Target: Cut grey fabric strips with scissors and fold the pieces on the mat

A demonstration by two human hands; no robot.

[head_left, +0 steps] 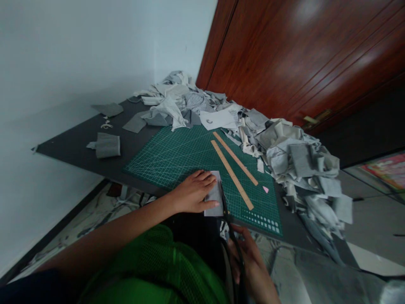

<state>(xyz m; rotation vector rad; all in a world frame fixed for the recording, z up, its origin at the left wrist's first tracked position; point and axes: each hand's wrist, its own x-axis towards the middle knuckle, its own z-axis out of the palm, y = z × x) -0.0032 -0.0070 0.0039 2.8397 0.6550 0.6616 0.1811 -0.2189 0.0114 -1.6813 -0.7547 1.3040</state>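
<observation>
My left hand (pixel 198 192) lies flat with its fingers stretched out on a small grey rectangle of fabric (pixel 214 210) near the front edge of the cutting mat. Black-handled scissors (pixel 225 204) are gripped in my right hand (pixel 249 255), just off the table's front edge. Their dark blades point away from me along the fabric's right edge; I cannot tell whether the blades are apart. Under the fabric is the green cutting mat (pixel 183 147), printed with white lines.
Two wooden rulers (pixel 232 175) (pixel 236 158) lie on the mat, with a pink piece of tailor's chalk (pixel 265 189) to their right. Heaped grey and white fabric scraps (pixel 186 99) line the back and right side. A folded grey cloth (pixel 108 145) sits at the left.
</observation>
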